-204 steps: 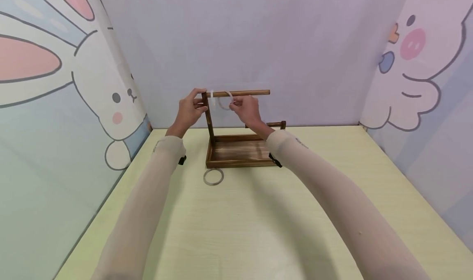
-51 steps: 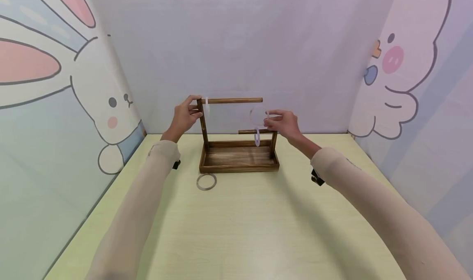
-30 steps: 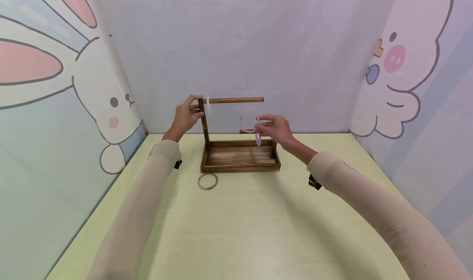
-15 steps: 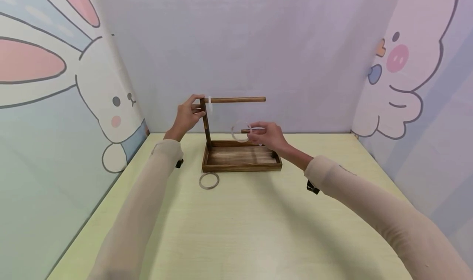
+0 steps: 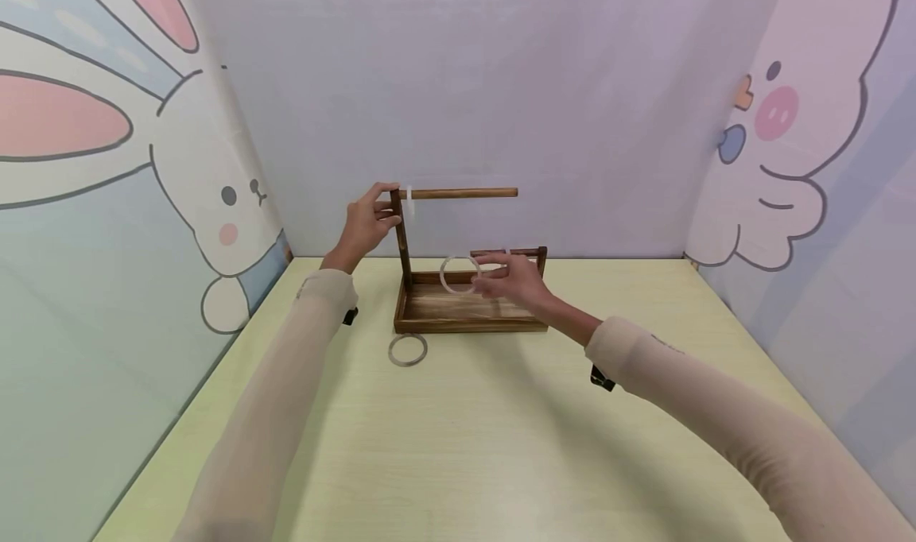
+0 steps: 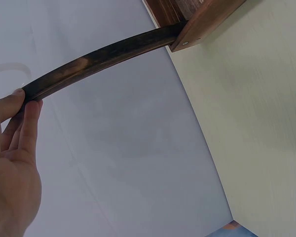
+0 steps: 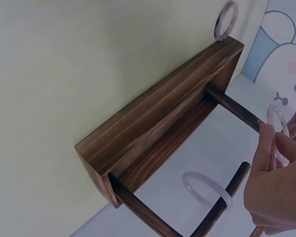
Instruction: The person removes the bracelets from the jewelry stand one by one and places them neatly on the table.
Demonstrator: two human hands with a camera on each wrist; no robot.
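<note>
Free room: upper bar (image 5: pixel 465 193), right of its hanging ring (image 5: pixel 411 203), to the bare tip; gap between that bar and the lower bar (image 5: pixel 487 253). Obstacles: left hand (image 5: pixel 366 222) at the left post (image 5: pixel 404 246); right hand (image 5: pixel 517 281) in front of the lower bar; wall (image 5: pixel 458 89) behind both bars.

A pale yellow, wood-grained table (image 5: pixel 465 431) spans the lower half of the head view. At the frame's centre stands a brown wooden rack (image 5: pixel 472 327) — a greyish ring (image 5: pixel 408 364) lies flat just below its lower left corner.
</note>
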